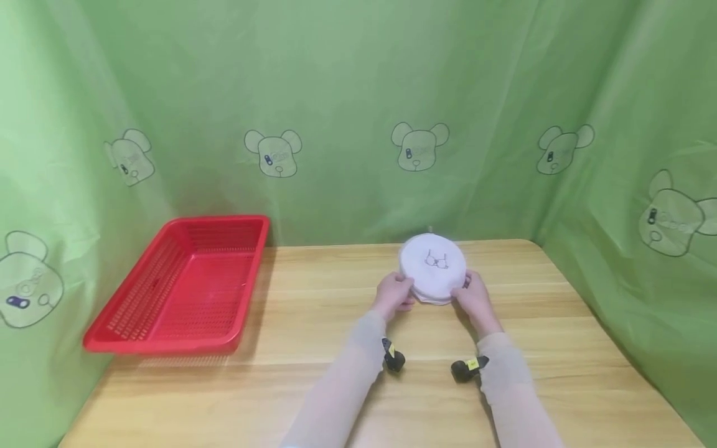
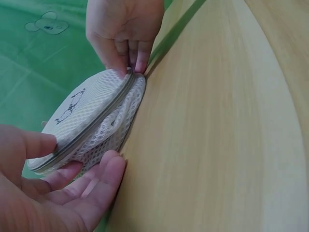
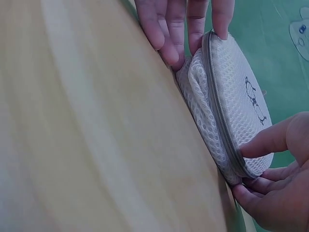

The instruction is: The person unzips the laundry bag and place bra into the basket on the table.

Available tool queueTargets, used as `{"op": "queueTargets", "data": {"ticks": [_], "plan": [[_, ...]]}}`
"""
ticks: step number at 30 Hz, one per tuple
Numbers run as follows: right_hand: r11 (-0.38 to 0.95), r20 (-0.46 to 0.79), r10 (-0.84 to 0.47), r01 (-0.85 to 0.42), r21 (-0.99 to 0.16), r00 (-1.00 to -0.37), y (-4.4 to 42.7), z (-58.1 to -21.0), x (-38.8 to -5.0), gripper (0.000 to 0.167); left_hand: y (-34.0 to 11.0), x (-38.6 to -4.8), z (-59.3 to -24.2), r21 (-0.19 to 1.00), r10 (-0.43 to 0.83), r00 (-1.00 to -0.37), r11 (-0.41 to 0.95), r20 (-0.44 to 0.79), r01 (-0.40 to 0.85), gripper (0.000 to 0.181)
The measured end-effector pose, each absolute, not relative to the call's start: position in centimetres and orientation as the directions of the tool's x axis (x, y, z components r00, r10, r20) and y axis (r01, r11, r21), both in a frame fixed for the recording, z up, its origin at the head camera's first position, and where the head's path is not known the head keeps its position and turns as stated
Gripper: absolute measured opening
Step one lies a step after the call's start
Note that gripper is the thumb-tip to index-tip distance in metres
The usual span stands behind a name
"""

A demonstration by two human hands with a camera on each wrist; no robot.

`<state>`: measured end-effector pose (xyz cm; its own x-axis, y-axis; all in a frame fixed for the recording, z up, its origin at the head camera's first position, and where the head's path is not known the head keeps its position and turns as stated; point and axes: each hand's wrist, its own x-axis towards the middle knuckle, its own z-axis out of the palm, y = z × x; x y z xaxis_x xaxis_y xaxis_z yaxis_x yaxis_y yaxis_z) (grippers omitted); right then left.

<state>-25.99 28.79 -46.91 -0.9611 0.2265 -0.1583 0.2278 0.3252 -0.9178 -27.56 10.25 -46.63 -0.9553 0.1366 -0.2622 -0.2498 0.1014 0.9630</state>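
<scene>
A round white mesh laundry bag [image 1: 430,274] with a bra outline on its lid sits near the far edge of the wooden table. Its zipper [image 2: 91,126] runs round the rim, and the soft mesh side is squashed and folded beneath. My left hand [image 1: 394,292] pinches the left rim, thumb on top and fingers under the edge. On the opposite side my right hand [image 1: 473,295] pinches the rim the same way, with its thumb [image 3: 265,141] on the lid. What the bag holds, if anything, is hidden.
A red plastic basket [image 1: 238,336] with slotted walls stands on the left of the table [image 1: 313,348]. Green curtains [image 1: 342,81] printed with bear heads hang behind and at both sides. A small black camera is strapped to each wrist.
</scene>
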Motion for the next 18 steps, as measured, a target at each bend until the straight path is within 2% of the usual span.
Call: {"op": "queueTargets", "data": {"ticks": [18], "plan": [[0.431, -0.13, 0.173, 0.194, -0.882, -0.976, 23.5, -47.4, -25.1, 0.076, 3.3, -26.1, -47.1, 0.961, 0.182, -0.945, 0.095, -0.273, -0.259, 0.023]]}}
